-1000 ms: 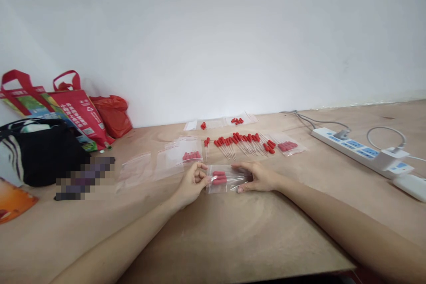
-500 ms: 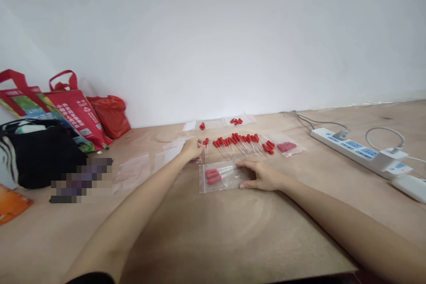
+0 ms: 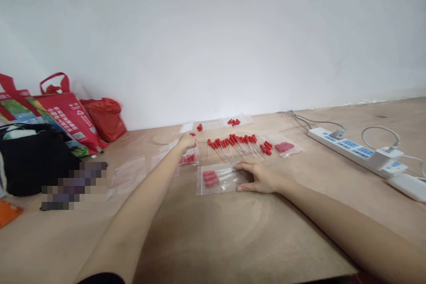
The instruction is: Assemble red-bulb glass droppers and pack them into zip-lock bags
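My left hand [image 3: 187, 141] reaches far forward, its fingers pinched at a small red rubber bulb [image 3: 193, 134]; whether a glass tube is attached does not show. Below that wrist lies a clear bag [image 3: 189, 159] with red bulbs inside, partly covered by my arm. My right hand [image 3: 258, 177] rests on the table with fingers apart and curved, touching the right end of a clear zip bag [image 3: 229, 184]. Inside it, several droppers with red bulbs [image 3: 210, 178] lie side by side. Just beyond spreads a row of loose glass droppers [image 3: 233, 142] with red bulbs.
Near the wall are loose red bulbs [image 3: 234, 122] and thin clear tubes [image 3: 213, 126]. Another filled bag [image 3: 284, 145] lies right of the row. Flat clear bags [image 3: 128, 173] lie left. A power strip [image 3: 353, 148] stands right; shopping bags [image 3: 71, 117] and a black bag [image 3: 36, 159] sit left.
My left hand has moved forward and left, away from the left end of the dropper row, where a dropper now lies. My right hand stays by the zip bag. The view has shifted slightly.
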Motion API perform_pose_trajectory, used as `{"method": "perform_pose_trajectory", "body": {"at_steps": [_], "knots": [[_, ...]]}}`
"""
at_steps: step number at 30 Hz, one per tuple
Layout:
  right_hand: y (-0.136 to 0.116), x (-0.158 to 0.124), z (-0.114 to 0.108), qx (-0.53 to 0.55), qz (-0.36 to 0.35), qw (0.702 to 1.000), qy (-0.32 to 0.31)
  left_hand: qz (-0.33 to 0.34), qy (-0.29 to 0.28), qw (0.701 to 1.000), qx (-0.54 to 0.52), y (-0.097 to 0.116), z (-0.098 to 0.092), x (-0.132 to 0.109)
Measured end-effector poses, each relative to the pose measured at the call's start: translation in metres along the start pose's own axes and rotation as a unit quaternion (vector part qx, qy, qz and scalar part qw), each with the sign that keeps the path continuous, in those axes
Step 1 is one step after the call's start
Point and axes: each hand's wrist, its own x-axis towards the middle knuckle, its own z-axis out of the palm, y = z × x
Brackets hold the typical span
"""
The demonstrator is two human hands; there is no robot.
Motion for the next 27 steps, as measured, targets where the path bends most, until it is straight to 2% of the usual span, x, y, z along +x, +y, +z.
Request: {"method": "perform_pose_trajectory", "body": {"at_steps": [5,8,13,21,27], "knots": [[0.000,-0.001,0.000,-0.006,0.006,1.000,-0.003,0.001,0.078,0.992,-0.102,-0.012,-0.043,-0.052],[0.000,-0.001,-0.001,-0.010,0.009,1.000,-0.001,-0.022,0.116,0.966,-0.230,-0.028,-0.054,-0.085],[-0.001,-0.002,-0.001,-0.012,0.022,1.000,-0.006,-0.051,0.110,0.948,-0.295,-0.042,-0.050,-0.113],[0.001,-0.002,-0.001,-0.008,0.020,1.000,-0.008,-0.093,0.101,0.932,-0.334,-0.039,-0.039,-0.129],[0.001,-0.002,-0.001,-0.007,0.024,1.000,-0.007,-0.082,0.096,0.930,-0.345,-0.040,-0.033,-0.140]]}}
